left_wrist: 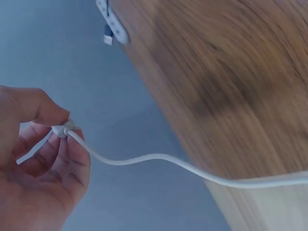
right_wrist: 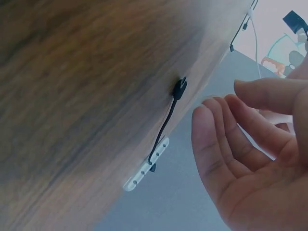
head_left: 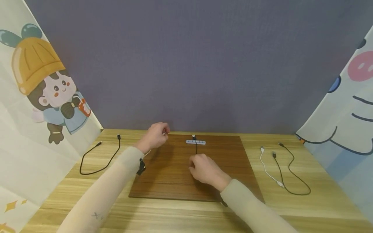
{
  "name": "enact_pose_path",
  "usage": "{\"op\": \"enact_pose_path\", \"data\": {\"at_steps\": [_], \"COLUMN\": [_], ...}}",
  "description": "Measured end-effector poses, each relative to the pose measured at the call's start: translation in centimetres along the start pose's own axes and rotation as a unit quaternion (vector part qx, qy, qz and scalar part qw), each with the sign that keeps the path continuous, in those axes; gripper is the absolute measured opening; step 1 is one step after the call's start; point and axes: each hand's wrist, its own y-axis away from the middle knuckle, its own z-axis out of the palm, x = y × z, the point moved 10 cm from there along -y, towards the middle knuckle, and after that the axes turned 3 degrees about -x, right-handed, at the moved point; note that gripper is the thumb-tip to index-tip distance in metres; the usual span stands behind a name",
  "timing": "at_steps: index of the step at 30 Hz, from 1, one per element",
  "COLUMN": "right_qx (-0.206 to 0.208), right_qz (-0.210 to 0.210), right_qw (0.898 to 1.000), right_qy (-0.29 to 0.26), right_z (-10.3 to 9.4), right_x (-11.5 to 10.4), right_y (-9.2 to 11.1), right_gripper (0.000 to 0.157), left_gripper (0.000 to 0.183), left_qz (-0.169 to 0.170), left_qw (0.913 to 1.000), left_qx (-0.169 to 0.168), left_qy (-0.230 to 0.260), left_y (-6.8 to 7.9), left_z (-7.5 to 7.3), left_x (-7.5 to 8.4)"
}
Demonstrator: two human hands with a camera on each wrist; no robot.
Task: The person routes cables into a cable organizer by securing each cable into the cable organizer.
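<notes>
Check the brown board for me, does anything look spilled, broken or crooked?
Nothing stands out. The white cable holder lies flat near the far edge of the brown board, with a black cable through one slot. The left hand pinches a white cable that looks intact, and no spill shows.

i face a plain grey-purple wall (head_left: 189,64) behind a pale yellow wood-grain table (head_left: 163,215); a white fabric sheet (head_left: 20,136) printed with a cartoon child (head_left: 59,92) hangs left, a white pink-and-blue-printed sheet (head_left: 346,110) right.
</notes>
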Motion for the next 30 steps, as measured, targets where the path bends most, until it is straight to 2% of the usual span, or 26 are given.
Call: {"op": "enact_pose_path", "data": {"at_steps": [6, 12, 21, 25, 28, 30], "right_qx": [0.005, 0.024, 0.025, 0.004, 0.01, 0.023], "right_qz": [0.003, 0.001, 0.007, 0.03, 0.037, 0.035], "right_qw": [0.999, 0.997, 0.99, 0.981, 0.974, 0.973], "right_qy": [-0.038, -0.073, -0.135, -0.194, -0.225, -0.225], "right_z": [-0.2, -0.6, -0.4, 0.4, 0.7, 0.7], "right_x": [-0.1, -0.5, -0.9, -0.6, -0.5, -0.5], "right_y": [-0.4, -0.7, -1.7, -2.1, -2.2, -2.2], "right_gripper": [0.004, 0.012, 0.02, 0.021, 0.02, 0.018], "left_gripper": [0.015, 0.017, 0.013, 0.012, 0.011, 0.01], "left_qz": [0.037, 0.063, 0.068, 0.069, 0.069, 0.068], "left_qw": [0.9989, 0.9955, 0.9883, 0.9847, 0.981, 0.9786], "left_qx": [0.017, 0.008, 0.001, 0.005, 0.003, 0.001], "left_qy": [0.023, 0.07, 0.137, 0.16, 0.182, 0.194], "left_y": [0.1, 0.0, -0.1, -0.1, -0.1, 0.0], "left_z": [-0.5, -0.6, -0.2, -0.1, -0.1, 0.0], "left_x": [2.8, 5.2, 6.8, 7.3, 7.6, 7.8]}}
